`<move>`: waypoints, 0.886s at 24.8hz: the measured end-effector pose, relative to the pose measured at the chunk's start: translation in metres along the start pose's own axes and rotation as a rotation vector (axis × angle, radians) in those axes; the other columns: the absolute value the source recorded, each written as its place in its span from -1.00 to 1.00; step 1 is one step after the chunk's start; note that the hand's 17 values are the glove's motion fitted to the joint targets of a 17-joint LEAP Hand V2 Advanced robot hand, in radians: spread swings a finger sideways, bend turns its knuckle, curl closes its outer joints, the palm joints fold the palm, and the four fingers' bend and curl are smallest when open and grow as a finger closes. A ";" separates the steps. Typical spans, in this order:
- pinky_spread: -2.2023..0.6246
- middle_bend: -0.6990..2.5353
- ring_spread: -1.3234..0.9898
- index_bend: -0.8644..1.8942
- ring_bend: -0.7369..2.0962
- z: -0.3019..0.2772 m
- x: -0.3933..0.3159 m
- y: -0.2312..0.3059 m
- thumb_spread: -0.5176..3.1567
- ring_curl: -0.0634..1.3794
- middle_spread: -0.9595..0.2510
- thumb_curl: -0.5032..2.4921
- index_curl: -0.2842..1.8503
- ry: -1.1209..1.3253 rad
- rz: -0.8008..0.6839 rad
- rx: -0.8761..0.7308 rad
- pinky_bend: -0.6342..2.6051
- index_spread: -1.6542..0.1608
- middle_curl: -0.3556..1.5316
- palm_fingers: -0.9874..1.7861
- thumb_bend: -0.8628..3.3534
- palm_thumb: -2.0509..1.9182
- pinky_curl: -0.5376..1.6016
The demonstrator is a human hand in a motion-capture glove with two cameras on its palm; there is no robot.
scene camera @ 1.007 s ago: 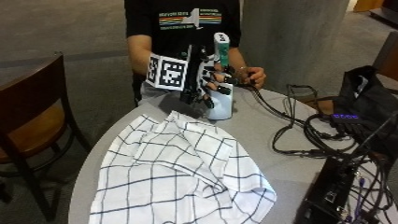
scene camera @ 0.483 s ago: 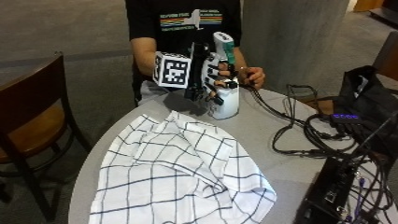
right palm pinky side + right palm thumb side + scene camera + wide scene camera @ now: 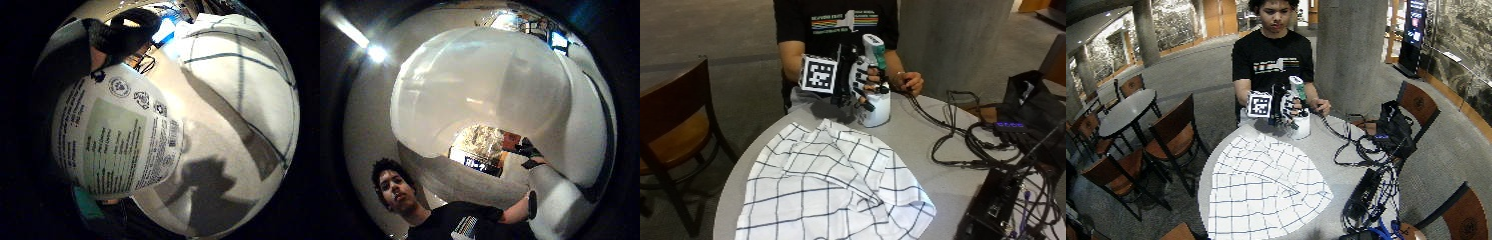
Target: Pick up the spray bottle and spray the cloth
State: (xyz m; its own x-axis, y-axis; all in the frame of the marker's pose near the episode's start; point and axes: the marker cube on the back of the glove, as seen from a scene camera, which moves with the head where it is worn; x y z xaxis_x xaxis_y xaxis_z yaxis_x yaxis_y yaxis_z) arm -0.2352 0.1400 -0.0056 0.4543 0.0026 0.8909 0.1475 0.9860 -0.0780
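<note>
Rose a little since a second before: spray bottle [image 3: 874, 85] and gloved right hand [image 3: 859, 82] together, the bottle's base hanging just above the table [image 3: 939, 175] at its far edge, no longer resting on it. Stayed put meanwhile: the checked cloth [image 3: 833, 190], spread and rumpled across the near half of the table.

Was wrapped round the bottle's neck and upper body, fingers curled about it, with the white-and-green trigger head standing above the hand. Was held upright, long axis near vertical. Filled most of both palm views, the printed label [image 3: 120, 145] pressed close in one and the pale translucent body [image 3: 480, 95] in the other, so clearly close against the palm.

Rested at the table's far rim beside the bottle: the bare hand [image 3: 909, 82], not touching it.

Lay nearest the bottle at its rumpled far edge, almost below the base, then stretched away toward the camera side. Seen also past the label in the little-finger palm view [image 3: 240, 65]. Could not make out which way the nozzle pointed. Judged: a swing of the head down toward the cloth wanted before any squeeze.
</note>
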 end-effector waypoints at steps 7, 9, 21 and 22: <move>0.81 -0.24 0.03 -0.03 -0.19 -0.064 -0.016 -0.015 -0.50 -0.36 0.35 -0.23 -0.24 0.034 0.157 -0.054 -0.53 0.60 -0.11 0.50 -0.60 0.54 -0.38; 0.81 -0.25 0.04 -0.04 -0.19 -0.083 -0.018 -0.020 -0.51 -0.35 0.35 -0.23 -0.23 0.048 0.198 -0.047 -0.53 0.60 -0.11 0.50 -0.60 0.54 -0.38; 0.79 -0.25 0.04 -0.05 -0.20 -0.137 0.001 -0.059 -0.52 -0.35 0.35 -0.20 -0.22 0.000 0.495 -0.004 -0.54 0.60 -0.10 0.51 -0.61 0.53 -0.38; 0.79 -0.25 0.04 -0.05 -0.20 -0.140 0.003 -0.061 -0.51 -0.35 0.36 -0.20 -0.22 0.009 0.513 -0.001 -0.54 0.60 -0.10 0.51 -0.61 0.52 -0.38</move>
State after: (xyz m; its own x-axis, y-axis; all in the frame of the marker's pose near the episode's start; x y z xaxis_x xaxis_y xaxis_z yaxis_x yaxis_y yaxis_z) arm -0.1195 0.0568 -0.0605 0.4758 0.4843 0.7343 -0.0954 0.8583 -0.5042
